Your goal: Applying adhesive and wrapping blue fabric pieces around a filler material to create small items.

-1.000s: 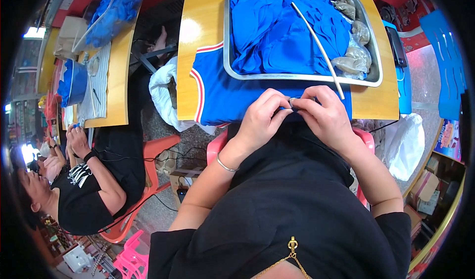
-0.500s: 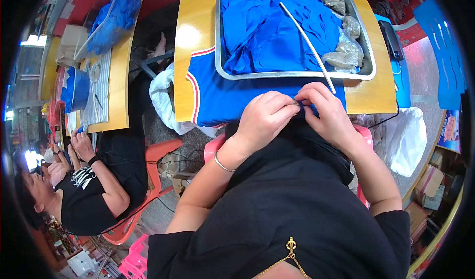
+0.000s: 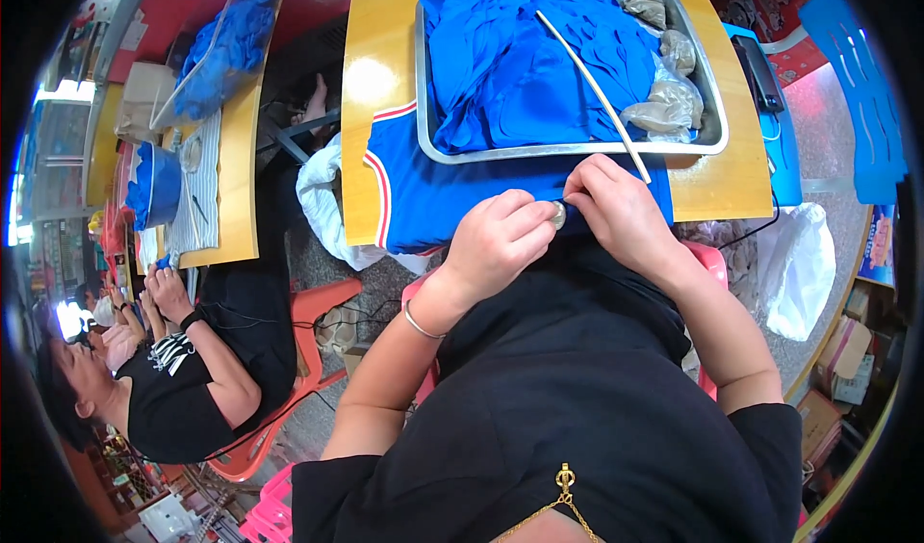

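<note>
My left hand (image 3: pixel 504 243) is closed in a pinch at a small round pale disc (image 3: pixel 558 216), just beyond the table's near edge. Close beside it, my right hand (image 3: pixel 621 208) pinches too; a dark bit of something shows by its fingertips, too small to name. Both hands are near the hem of a blue garment (image 3: pixel 404 182) with red and white trim that lies on the table. On top of the garment rests a metal tray (image 3: pixel 481 157), heaped with cut blue fabric pieces (image 3: pixel 544 105). A thin pale stick (image 3: pixel 592 81) slants across the tray's near rim.
Plastic bags of greyish-brown contents (image 3: pixel 666 110) sit along the tray's right side. White sacks (image 3: pixel 801 271) stand on the floor at right. At left, another person (image 3: pixel 202 379) works at a second yellow table (image 3: pixel 239 201) with a blue container (image 3: pixel 157 192).
My left hand has moved slightly left and down, away from the right, and the pale disc now shows at its fingertips. My right hand has shifted a little left and up.
</note>
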Tool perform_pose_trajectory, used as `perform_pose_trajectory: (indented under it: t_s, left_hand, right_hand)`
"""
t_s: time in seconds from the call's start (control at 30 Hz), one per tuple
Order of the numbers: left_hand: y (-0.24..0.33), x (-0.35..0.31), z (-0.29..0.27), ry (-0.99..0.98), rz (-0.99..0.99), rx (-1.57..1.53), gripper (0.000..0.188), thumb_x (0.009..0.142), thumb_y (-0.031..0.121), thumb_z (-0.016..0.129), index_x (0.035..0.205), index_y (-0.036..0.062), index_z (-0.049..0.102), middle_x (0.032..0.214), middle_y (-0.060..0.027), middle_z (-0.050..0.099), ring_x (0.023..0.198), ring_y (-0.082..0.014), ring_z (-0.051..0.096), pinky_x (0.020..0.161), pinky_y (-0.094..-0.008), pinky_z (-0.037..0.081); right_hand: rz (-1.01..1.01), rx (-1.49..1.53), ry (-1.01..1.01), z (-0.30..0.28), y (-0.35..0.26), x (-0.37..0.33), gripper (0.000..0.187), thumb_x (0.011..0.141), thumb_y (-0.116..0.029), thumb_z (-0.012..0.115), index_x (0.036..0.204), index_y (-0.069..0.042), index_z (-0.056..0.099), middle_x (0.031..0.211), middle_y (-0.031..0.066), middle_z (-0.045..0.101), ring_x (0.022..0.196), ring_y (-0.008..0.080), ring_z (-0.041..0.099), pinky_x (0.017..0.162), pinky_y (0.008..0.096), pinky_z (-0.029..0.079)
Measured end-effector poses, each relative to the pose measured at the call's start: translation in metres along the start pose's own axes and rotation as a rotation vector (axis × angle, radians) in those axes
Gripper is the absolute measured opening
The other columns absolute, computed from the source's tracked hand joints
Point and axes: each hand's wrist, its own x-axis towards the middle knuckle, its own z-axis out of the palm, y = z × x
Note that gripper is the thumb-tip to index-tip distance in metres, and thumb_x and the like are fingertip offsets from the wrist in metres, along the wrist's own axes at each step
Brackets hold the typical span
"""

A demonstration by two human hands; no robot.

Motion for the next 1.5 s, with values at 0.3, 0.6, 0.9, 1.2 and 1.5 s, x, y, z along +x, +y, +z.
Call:
perform_pose_trajectory:
  t_s: [0.3, 0.6, 0.9, 1.2, 1.5]
  left_hand:
    - [-0.005, -0.005, -0.01, 0.022, 0.002, 0.071, 0.02, 0.067, 0.009, 0.069, 0.086, 0.0062, 0.065, 0.087, -0.0032, 0.061, 0.076, -0.0205, 0.057, 0.063, -0.0324, 0.048]
    - [-0.01, -0.001, -0.007, 0.017, -0.066, 0.099, 0.018, 0.068, 0.007, 0.07, 0.084, 0.0046, 0.063, 0.084, -0.0059, 0.059, 0.075, -0.0226, 0.058, 0.064, -0.0332, 0.048]
    - [-0.019, 0.002, -0.011, 0.001, -0.152, 0.107, 0.014, 0.068, 0.003, 0.066, 0.078, 0.0027, 0.056, 0.086, -0.0086, 0.055, 0.077, -0.0232, 0.056, 0.065, -0.0326, 0.049]
    - [-0.028, 0.004, -0.016, -0.012, -0.181, -0.048, 0.017, 0.069, 0.0, 0.065, 0.086, 0.0027, 0.064, 0.082, -0.009, 0.056, 0.074, -0.0236, 0.058, 0.064, -0.0315, 0.048]
    - [-0.027, 0.006, -0.018, -0.072, -0.224, -0.132, 0.014, 0.07, 0.003, 0.07, 0.082, 0.0014, 0.064, 0.084, -0.0085, 0.052, 0.073, -0.0221, 0.055, 0.064, -0.0302, 0.047]
  right_hand:
    - [0.113, 0.364, -0.106, 0.003, -0.002, 0.005, 0.007, 0.087, -0.006, 0.055, 0.088, 0.001, 0.052, 0.083, 0.0154, 0.054, 0.08, 0.0308, 0.056, 0.07, 0.0367, 0.044]
    - [0.107, 0.225, -0.051, 0.011, 0.0, 0.009, 0.006, 0.086, -0.003, 0.054, 0.087, 0.002, 0.051, 0.082, 0.0144, 0.054, 0.076, 0.0276, 0.054, 0.069, 0.0332, 0.044]
    - [-0.035, -0.044, 0.095, 0.008, -0.017, 0.01, 0.011, 0.079, -0.005, 0.062, 0.089, -0.005, 0.056, 0.087, 0.0118, 0.057, 0.083, 0.0298, 0.059, 0.071, 0.0376, 0.048]
    - [-0.189, -0.256, 0.142, 0.013, -0.017, 0.015, 0.019, 0.069, -0.012, 0.072, 0.082, -0.008, 0.059, 0.085, 0.0056, 0.055, 0.082, 0.0232, 0.057, 0.067, 0.0338, 0.047]
    - [-0.184, -0.418, 0.162, 0.026, -0.013, 0.017, 0.016, 0.066, -0.014, 0.069, 0.075, -0.007, 0.058, 0.08, 0.0051, 0.053, 0.081, 0.0202, 0.056, 0.065, 0.0316, 0.046]
